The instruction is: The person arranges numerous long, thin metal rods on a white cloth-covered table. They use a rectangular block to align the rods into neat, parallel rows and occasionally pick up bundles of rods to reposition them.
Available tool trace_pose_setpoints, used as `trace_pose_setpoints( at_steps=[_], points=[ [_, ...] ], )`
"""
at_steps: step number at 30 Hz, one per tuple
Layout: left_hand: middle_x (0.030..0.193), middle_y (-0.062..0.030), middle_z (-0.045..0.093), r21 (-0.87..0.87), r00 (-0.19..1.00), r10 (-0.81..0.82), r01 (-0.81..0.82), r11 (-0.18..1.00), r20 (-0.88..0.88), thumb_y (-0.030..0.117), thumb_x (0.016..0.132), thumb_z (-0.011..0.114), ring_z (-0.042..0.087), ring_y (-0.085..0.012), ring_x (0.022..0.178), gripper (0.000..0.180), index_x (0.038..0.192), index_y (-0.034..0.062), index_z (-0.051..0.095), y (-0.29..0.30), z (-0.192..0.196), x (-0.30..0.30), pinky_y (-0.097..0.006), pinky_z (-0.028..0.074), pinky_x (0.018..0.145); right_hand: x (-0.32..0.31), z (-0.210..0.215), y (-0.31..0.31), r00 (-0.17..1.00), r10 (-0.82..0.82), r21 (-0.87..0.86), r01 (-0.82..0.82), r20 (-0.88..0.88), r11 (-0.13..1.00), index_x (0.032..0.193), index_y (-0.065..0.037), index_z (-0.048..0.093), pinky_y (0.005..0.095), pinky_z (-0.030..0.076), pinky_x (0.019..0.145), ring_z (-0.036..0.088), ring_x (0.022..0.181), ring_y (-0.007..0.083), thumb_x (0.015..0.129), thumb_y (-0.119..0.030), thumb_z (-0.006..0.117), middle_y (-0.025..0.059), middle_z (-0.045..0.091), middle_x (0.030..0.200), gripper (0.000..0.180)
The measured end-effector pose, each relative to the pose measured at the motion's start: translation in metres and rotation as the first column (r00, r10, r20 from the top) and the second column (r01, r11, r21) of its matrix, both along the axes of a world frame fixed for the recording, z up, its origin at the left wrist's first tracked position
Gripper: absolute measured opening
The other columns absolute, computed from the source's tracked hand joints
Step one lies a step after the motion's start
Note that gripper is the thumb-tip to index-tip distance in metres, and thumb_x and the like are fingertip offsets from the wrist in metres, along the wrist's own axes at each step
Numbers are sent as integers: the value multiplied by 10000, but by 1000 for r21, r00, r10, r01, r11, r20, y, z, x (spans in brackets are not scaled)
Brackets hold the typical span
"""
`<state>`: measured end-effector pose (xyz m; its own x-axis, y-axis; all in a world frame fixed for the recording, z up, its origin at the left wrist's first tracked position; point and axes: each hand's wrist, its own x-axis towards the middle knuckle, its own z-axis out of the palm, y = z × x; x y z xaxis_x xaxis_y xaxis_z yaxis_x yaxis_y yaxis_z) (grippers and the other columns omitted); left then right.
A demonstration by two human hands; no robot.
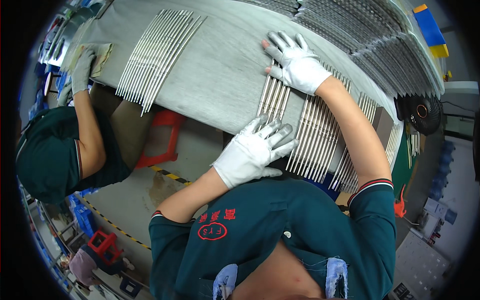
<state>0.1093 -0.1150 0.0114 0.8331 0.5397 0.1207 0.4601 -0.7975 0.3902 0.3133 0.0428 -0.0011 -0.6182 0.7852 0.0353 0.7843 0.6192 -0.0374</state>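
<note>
- Rods: a small batch of metal rods (273, 97) lies on the tabletop (220, 60), right of centre in the frame, between the two hands.
- Left hand (255, 152): gloved, fingers over the batch's lower ends. Underside is hidden, so can't tell if it actually grips.
- Right hand (296, 61): gloved, fingers spread, not clenched, at the batch's upper ends. Two bare fingertips (265, 44) poke out.
- Risk: batch fans out or skews. Cause: uneven push from the two ends; round rods roll easily.
- Risk: batch mixes with the larger rod row (315, 130) just right of it. Cause: narrow gap, right forearm crossing above that row; a sleeve or wrist could drag it.
- Risk: rods drop. Cause: the larger row's lower ends look at or past the near edge, though fisheye bend makes that hard to judge.
- Risk: smudged or nicked skin/metal. Cause: those bare tips.
- Upper-left rod row (155, 57) sits well apart; lower risk, though its ends also reach the edge.
</note>
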Motion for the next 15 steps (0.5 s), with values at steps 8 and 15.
trace_pose_setpoints(
  at_steps=[8,15],
  points=[
    [1448,-136,535,54,983,168,-164,985,-74,565,776,739,525,-340,1314,837,1472,183,473,4,8,-35,-549,344,1150,-28,-11,35,997,-5,21,7,-71,1000,1534,-114,413,558,178,1207,286,1500,352,1019,-537,415,169,350,1603,667],
    [1457,-131,528,9,992,118,-117,993,-46,559,776,742,504,-337,1340,829,1467,181,485,3,5,-29,-553,332,1158,-7,-18,41,997,29,66,-24,-68,998,1514,-103,444,552,185,1212,307,1488,357,1020,-503,421,179,394,1574,635]
  ],
)
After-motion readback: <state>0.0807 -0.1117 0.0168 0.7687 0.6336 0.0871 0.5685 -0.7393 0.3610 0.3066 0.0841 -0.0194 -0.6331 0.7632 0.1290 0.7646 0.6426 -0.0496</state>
